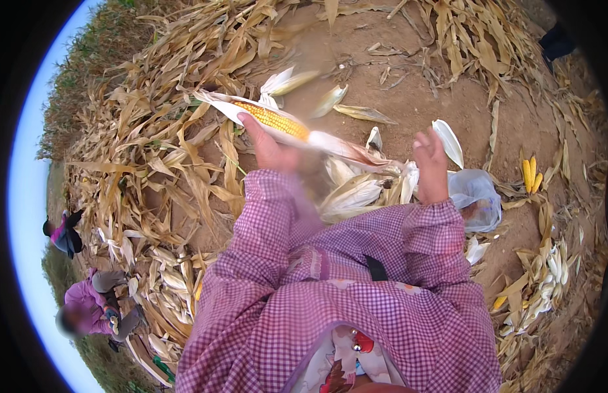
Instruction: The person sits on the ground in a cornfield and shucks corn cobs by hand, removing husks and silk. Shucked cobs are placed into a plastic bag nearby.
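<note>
My left hand [272,147] holds a corn cob [274,120] from below, its thumb on the near side of the husk. Yellow kernels show along the cob, while pale husk lies under it and trails to the right towards my other hand. My right hand [430,167] is raised, fingers partly bent and apart, with nothing plainly held. Close beside its fingertips is a white piece of husk [449,143]. Below and between my hands lie several ears in pale husk [353,196]. A clear plastic bag [476,199] rests right of my right wrist.
Dry corn stalks and leaves [152,123] cover the ground at left and top. Bare yellow cobs [530,174] lie at the right, near a husk pile [549,290]. Two people [95,304] [66,233] sit at the left; a dark-clothed leg [557,44] shows top right.
</note>
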Action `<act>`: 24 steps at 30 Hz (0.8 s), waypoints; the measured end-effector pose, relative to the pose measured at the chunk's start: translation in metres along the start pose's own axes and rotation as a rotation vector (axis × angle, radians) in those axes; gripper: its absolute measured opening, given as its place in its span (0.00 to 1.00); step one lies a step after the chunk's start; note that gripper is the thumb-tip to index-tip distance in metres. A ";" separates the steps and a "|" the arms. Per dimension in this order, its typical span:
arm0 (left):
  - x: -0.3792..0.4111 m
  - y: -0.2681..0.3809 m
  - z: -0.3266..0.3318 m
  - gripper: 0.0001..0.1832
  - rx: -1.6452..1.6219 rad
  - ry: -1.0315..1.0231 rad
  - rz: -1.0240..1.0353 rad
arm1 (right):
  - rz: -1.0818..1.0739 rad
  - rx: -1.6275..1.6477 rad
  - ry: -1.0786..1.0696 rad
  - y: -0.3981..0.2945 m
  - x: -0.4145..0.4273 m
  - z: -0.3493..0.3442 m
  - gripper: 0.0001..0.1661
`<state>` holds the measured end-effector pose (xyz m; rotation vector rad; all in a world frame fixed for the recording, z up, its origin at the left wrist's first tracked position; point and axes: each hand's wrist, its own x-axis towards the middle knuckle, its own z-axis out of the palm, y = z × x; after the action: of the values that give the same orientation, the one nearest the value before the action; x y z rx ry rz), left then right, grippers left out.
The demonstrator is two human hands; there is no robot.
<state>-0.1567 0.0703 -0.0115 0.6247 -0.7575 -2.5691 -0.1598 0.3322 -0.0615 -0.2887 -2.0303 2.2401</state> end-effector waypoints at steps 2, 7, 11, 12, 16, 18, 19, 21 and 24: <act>-0.001 0.003 -0.001 0.43 0.028 -0.006 0.037 | -0.409 -0.516 0.037 -0.024 -0.002 0.002 0.28; -0.003 0.002 0.005 0.40 -0.042 -0.051 0.043 | -0.645 -1.007 -0.406 -0.042 -0.026 0.050 0.24; 0.002 0.002 0.003 0.38 -0.058 -0.074 0.034 | -0.198 -0.569 -0.599 -0.009 -0.024 0.051 0.19; 0.002 0.004 0.000 0.37 -0.043 -0.068 0.035 | -0.128 -0.428 -0.622 -0.005 -0.024 0.047 0.18; 0.021 0.003 -0.030 0.36 -0.074 -0.114 0.016 | 0.280 0.007 -0.651 0.006 -0.015 0.029 0.18; 0.021 -0.003 -0.031 0.35 -0.064 -0.109 -0.032 | 0.260 -0.020 -0.556 0.011 -0.018 0.027 0.17; 0.018 -0.006 -0.028 0.35 -0.059 -0.106 -0.060 | 0.253 -0.035 -0.506 0.013 -0.020 0.026 0.16; 0.013 -0.007 -0.021 0.34 -0.019 -0.094 -0.108 | 0.198 -0.096 -0.287 0.029 -0.012 0.021 0.15; 0.002 -0.004 -0.013 0.35 0.080 -0.111 -0.120 | 0.300 0.162 0.062 0.039 0.008 0.003 0.14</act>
<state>-0.1527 0.0669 -0.0238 0.5721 -0.8880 -2.7127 -0.1664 0.3268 -0.1001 -0.6782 -1.8654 2.5125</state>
